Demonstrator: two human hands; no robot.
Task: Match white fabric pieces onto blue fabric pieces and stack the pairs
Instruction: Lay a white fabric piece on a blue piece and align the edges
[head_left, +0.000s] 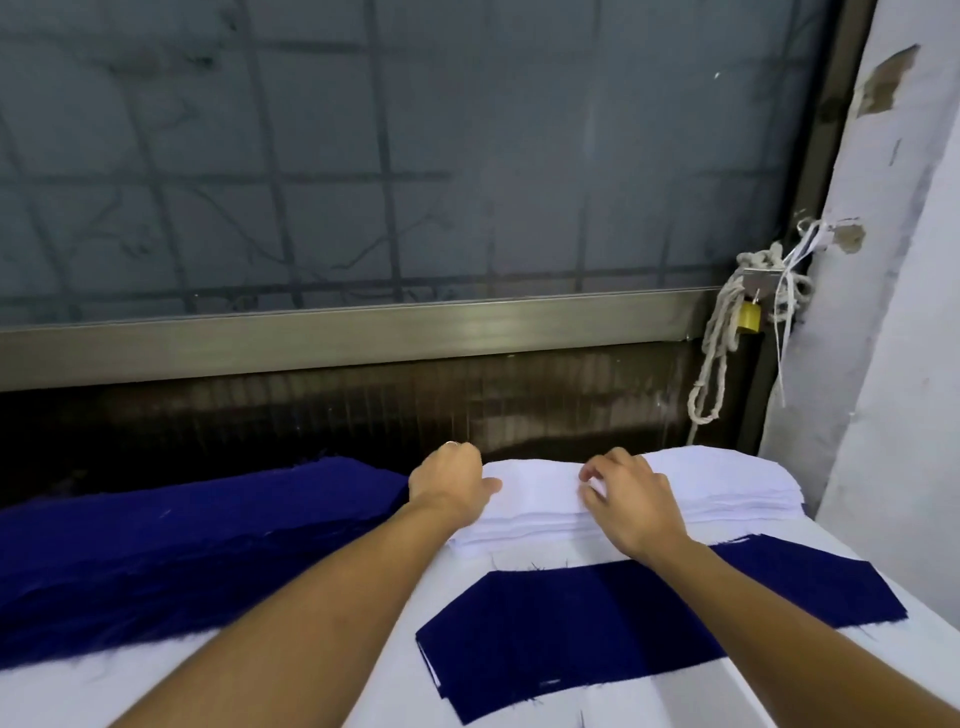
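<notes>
Top sheet of the white stack is pinched between thumb and curled fingers of the right hand, with a small fold of cloth stood up near the stack's middle. The left hand is set at the stack's left end, thumb laid on top and fingers curled over the far side; whether a layer is caught there cannot be told. A single blue piece is laid flat just in front of the stack, and a blue pile is heaped to the stack's left. The white cloth is judged thin, light and limp, liable to drag the sheet below along, so it is best taken at two corners and lifted clear. Room is judged tight behind the stack, where the window frame runs close, and to its right, where a wall closes in; open table is left only in front of the stack
</notes>
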